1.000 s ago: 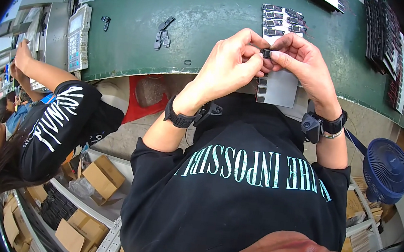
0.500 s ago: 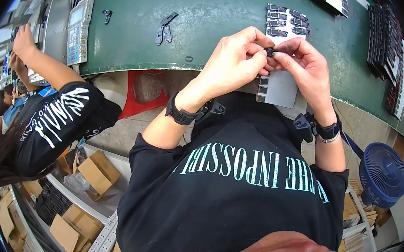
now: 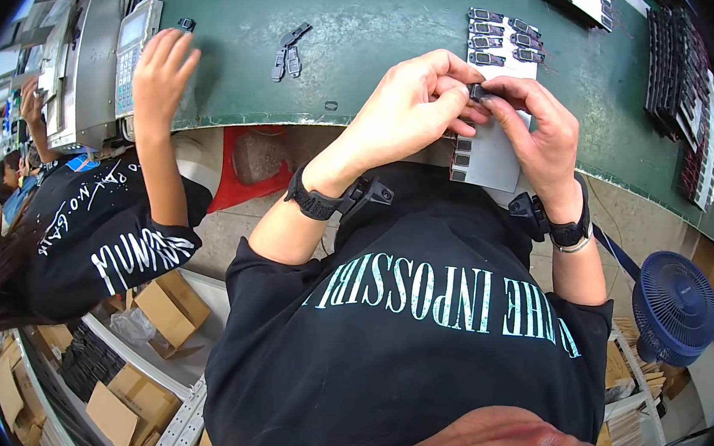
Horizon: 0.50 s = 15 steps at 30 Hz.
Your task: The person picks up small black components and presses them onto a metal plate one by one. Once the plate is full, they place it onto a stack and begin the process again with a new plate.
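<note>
A small black part (image 3: 476,90) sits pinched between the fingertips of both my hands, over the front edge of the green table. My left hand (image 3: 425,96) closes on it from the left, my right hand (image 3: 540,112) from the right; the fingers cover much of it. Beneath my hands lies a grey-white board (image 3: 494,154) that juts past the table edge, with several black rectangular pieces (image 3: 462,160) along its left side. On its far end stand two columns of small black modules (image 3: 486,43), some with thin red wires.
Loose black parts lie on the green table (image 3: 377,18), some in a cluster (image 3: 289,57), one ring-like piece (image 3: 330,106) near the edge. Stacked black strips (image 3: 676,82) stand right. A co-worker's hand (image 3: 163,71) is at left beside a keypad machine (image 3: 129,55). A blue fan (image 3: 676,305) stands lower right.
The co-worker's arm has swung right from the machine to over the table's left side, near the loose parts there. My hands stay nearly in place, still gripping the small black part.
</note>
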Available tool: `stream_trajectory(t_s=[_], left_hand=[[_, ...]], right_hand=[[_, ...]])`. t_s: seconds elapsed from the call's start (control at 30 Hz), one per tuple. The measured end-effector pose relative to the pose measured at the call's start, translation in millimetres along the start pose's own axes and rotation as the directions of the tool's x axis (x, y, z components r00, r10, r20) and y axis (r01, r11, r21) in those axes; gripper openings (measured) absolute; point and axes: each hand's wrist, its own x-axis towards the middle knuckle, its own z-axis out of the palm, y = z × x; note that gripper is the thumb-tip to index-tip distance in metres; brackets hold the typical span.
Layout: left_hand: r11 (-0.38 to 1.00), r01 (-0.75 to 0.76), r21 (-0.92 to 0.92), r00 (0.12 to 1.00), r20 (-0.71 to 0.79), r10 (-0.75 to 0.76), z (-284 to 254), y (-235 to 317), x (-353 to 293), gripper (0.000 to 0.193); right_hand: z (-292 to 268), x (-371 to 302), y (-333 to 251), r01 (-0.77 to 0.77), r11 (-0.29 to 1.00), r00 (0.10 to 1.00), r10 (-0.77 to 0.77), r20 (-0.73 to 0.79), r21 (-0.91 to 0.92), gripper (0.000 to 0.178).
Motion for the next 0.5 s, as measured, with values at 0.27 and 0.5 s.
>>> stream_trajectory(t_s=[0.27,0.5], left_hand=[[1.0,-0.006,-0.02,1.0,-0.026,0.006,3.8,-1.9,-0.4,0.026],[0.996,-0.063,0.062,0.994,-0.088,0.068,4.5,-11.7,6.0,0.023]], right_hand=[[0.7,-2.3,-3.4,0.016,0.999,1.0,-0.017,-0.026,-0.038,0.017],[3.5,2.9,-0.3,-0.061,0.998,0.998,0.061,-0.013,0.022,0.018]])
